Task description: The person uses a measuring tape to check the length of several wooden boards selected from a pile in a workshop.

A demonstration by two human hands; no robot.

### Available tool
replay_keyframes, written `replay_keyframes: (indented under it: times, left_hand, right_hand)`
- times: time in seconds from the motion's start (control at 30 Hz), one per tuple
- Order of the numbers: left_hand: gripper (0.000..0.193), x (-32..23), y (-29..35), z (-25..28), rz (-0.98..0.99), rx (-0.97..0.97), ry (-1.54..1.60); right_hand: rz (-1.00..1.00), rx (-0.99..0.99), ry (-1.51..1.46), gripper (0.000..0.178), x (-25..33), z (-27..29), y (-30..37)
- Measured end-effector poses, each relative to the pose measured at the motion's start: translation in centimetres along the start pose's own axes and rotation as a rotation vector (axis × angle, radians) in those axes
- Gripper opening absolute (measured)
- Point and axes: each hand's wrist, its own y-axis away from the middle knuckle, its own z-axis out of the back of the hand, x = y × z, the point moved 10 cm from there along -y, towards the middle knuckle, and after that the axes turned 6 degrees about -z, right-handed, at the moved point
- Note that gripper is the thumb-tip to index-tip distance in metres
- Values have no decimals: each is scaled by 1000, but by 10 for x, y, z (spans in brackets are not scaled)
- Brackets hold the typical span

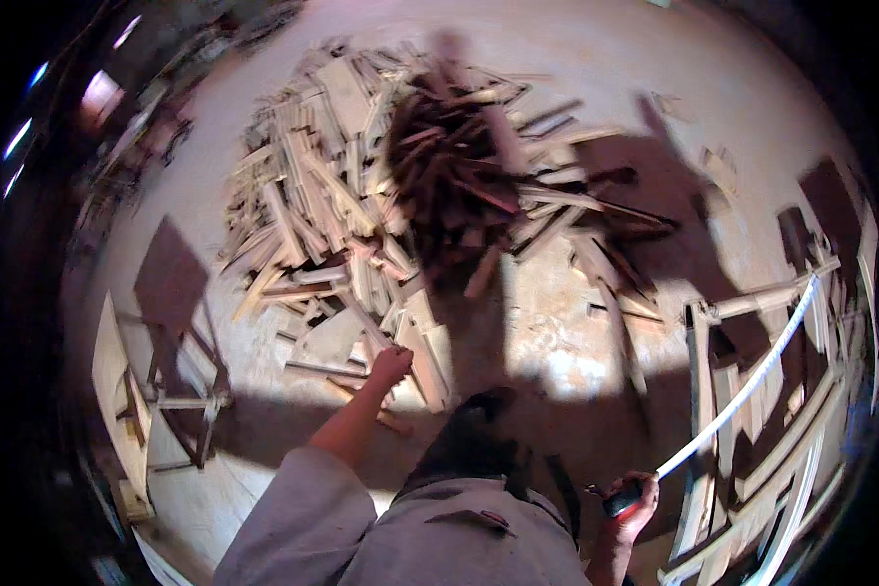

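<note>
My left hand [393,365] reaches down to the near edge of a large pile of wood offcuts [308,186], its fingers closed round one end of a wooden strip [361,317]. How far the strip runs into the pile is hard to make out. Low on the right, my right hand [635,503] grips a dark and red tape measure [623,499]. From its case the pale blade [742,396] stretches out up and to the right, bowing over a wooden rack.
At the right stands a wooden frame rack [713,311] holding long boards. Another wooden frame [181,402] is at the left, beside a leaning board [110,371]. Shadows cross the floor [566,342] and part of the pile. Loose scraps [721,168] lie farther off.
</note>
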Motion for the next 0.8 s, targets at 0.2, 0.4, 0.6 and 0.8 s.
replay_keyframes:
  times: [0.2, 0.4, 0.6, 0.8]
  left_hand:
    - [39, 242, 141, -49, 174, 95, 498]
    - [29, 310, 287, -77, 296, 4, -224]
    - [29, 279, 316, -39, 206, -197, -36]
    - [33, 270, 313, -56, 218, -271, 245]
  right_hand:
    - [-123, 189, 58, 29, -30, 7, -17]
    - [-435, 278, 182, 27, -115, 42, -46]
    - [-454, 390, 309, 29, -145, -21, -21]
    - [-145, 597, 414, 24, -120, -83, 19]
